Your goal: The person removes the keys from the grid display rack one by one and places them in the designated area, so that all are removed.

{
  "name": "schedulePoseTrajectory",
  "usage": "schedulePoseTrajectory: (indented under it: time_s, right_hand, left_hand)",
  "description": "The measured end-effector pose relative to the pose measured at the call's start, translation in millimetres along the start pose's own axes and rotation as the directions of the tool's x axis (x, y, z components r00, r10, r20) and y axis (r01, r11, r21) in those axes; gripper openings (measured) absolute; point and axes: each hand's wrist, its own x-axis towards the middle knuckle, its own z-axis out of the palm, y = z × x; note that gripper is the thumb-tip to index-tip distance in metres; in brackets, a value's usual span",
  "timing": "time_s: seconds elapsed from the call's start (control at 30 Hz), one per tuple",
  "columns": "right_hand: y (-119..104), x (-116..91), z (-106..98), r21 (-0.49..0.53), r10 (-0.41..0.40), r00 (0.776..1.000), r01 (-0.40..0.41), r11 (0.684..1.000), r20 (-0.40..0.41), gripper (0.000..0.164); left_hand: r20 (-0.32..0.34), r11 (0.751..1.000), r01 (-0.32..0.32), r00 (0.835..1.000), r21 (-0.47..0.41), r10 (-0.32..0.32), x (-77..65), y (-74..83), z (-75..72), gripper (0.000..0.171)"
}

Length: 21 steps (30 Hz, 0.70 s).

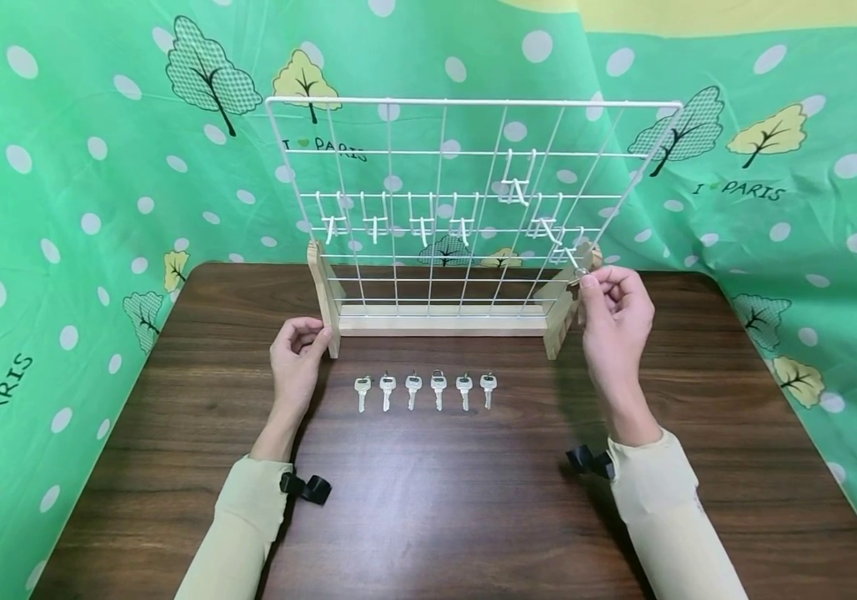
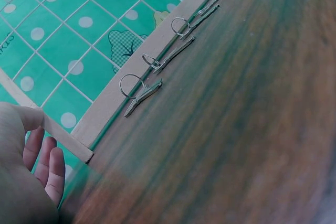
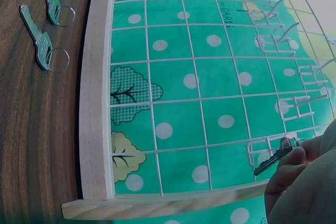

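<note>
A white wire grid rack (image 1: 443, 151) stands upright in a wooden base (image 1: 443, 321). My left hand (image 1: 297, 358) grips the base's left upright (image 1: 326, 300) between thumb and fingers. At the rack's lower right, my right hand (image 1: 618, 321) pinches a silver key (image 3: 275, 158) by its ring end, right at the lowest white hook (image 1: 563, 252); the blade points away from the fingers in the right wrist view. My fingers partly hide the ring. Several other white hooks, such as one at the far left (image 1: 333, 225), hang on the grid without keys.
Several silver keys with rings lie in a row on the dark wooden table (image 1: 428, 500), in front of the base; the leftmost key (image 1: 362, 392) is nearest my left hand. A green patterned cloth (image 1: 98, 150) hangs behind the table.
</note>
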Motion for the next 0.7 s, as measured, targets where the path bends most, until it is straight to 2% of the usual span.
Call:
schedulePoseTrajectory:
  time_s: [0.2, 0.43, 0.57, 0.7]
  right_hand:
    - [-3, -2, -5, -0.086, -0.047, 0.999, 0.048, 0.995, 0.006, 0.014]
    - [-1, -4, -12, -0.011, -0.086, 0.994, 0.086, 0.996, 0.067, 0.006]
    - [0, -7, -17, -0.045, -0.052, 0.996, 0.055, 0.997, 0.065, 0.008]
    - [2, -10, -22, -0.152, -0.013, 0.998, 0.022, 0.988, 0.060, 0.007]
  left_hand:
    - [-0.001, 1.000, -0.001, 1.000, 0.008, 0.001, -0.3, 1.3, 0.3, 0.023]
    - [-0.004, 1.000, 0.011, 1.000, 0.008, -0.011, -0.7, 2.1, -0.4, 0.024]
    - [-0.004, 1.000, 0.013, 1.000, 0.009, -0.013, -0.9, 1.4, -0.5, 0.024]
    - [0.001, 1.000, 0.007, 1.000, 0.019, -0.007, -1.1, 0.6, -0.9, 0.024]
